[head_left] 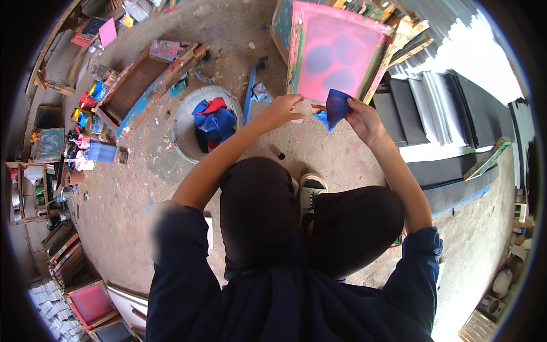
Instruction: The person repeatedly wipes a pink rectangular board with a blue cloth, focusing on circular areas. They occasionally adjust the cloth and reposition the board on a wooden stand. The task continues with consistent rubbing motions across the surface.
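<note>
My left hand (283, 112) is closed around a small whitish, translucent container (302, 110); its exact kind is hard to make out. In my right hand (364, 121) a dark blue cloth (338, 106) is pinched by one edge and hangs beside the fingers. Just beyond both hands stands a wooden-framed printing screen (342, 57) with pink mesh and bluish round patches, leaning upright. A scrap of brighter blue material (323, 118) shows below the held cloth, near the frame's lower edge. The two hands are apart, above the floor in front of my knees.
A round grey basin (181, 137) with blue and red cloths (216, 121) stands left of my knees. Beyond it lies a paint-stained wooden frame (134, 85). Paint containers (85, 117) line the left side. Dark and white sheets (424, 108) are stacked at the right.
</note>
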Action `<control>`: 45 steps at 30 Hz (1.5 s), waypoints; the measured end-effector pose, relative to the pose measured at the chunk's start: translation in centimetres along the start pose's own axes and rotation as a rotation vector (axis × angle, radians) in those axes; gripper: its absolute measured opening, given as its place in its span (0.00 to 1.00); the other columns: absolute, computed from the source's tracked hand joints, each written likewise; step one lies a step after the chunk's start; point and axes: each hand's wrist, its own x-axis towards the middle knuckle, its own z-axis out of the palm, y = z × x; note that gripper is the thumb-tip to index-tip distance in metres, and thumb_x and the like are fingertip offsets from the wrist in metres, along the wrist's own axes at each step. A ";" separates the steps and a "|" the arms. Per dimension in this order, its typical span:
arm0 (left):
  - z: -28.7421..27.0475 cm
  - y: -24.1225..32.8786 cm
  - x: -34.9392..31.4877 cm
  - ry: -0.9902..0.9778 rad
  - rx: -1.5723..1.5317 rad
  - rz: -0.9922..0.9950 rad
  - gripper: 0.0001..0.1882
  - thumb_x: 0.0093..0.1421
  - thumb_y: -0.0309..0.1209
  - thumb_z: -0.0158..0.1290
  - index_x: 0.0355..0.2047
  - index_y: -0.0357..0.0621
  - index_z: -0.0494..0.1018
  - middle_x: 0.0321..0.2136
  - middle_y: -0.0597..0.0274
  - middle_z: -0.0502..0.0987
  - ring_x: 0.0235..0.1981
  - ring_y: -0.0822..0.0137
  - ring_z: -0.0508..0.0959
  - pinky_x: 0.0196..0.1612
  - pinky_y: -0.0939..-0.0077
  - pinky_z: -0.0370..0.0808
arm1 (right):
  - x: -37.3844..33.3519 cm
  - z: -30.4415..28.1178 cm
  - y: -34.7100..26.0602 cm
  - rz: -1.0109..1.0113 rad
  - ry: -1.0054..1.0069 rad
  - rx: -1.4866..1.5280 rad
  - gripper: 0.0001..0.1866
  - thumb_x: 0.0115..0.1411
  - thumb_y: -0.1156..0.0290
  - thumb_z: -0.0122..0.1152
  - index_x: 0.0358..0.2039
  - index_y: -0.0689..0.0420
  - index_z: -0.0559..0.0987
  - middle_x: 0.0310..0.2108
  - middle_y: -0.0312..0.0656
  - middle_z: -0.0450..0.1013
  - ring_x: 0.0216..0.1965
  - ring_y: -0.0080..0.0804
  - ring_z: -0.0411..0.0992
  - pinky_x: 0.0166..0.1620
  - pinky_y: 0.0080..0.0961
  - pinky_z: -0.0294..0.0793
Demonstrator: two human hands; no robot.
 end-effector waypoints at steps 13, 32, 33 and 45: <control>8.9 -10.8 -1.6 -0.069 -0.164 -0.060 0.19 0.50 0.26 0.58 0.43 0.44 0.70 0.40 0.56 0.75 0.43 0.56 0.75 0.45 0.66 0.70 | 5.9 -6.3 15.4 0.301 0.264 0.287 0.18 0.63 0.74 0.46 0.51 0.68 0.64 0.46 0.46 0.69 0.47 0.33 0.68 0.53 0.31 0.66; 2.8 -11.4 4.3 0.404 0.216 0.117 0.20 0.48 0.27 0.61 0.43 0.47 0.70 0.45 0.61 0.69 0.48 0.58 0.69 0.48 0.65 0.69 | 18.4 -9.3 9.8 -0.881 -0.179 -2.389 0.35 0.60 0.52 0.44 0.65 0.46 0.50 0.66 0.29 0.45 0.67 0.23 0.41 0.66 0.35 0.37; 3.1 -11.5 4.9 0.429 0.231 0.104 0.20 0.48 0.27 0.60 0.43 0.48 0.71 0.45 0.62 0.69 0.47 0.59 0.69 0.48 0.66 0.68 | 18.7 -9.9 9.6 -0.888 -0.211 -2.373 0.36 0.58 0.51 0.46 0.65 0.46 0.49 0.66 0.27 0.47 0.66 0.21 0.44 0.66 0.33 0.37; 5.3 -13.1 5.5 0.487 0.317 0.090 0.24 0.45 0.22 0.61 0.44 0.48 0.69 0.42 0.58 0.62 0.42 0.57 0.67 0.40 0.69 0.73 | 17.5 -10.2 11.1 -1.061 -0.507 -2.025 0.27 0.48 0.69 0.59 0.52 0.58 0.71 0.57 0.35 0.63 0.59 0.30 0.60 0.61 0.33 0.56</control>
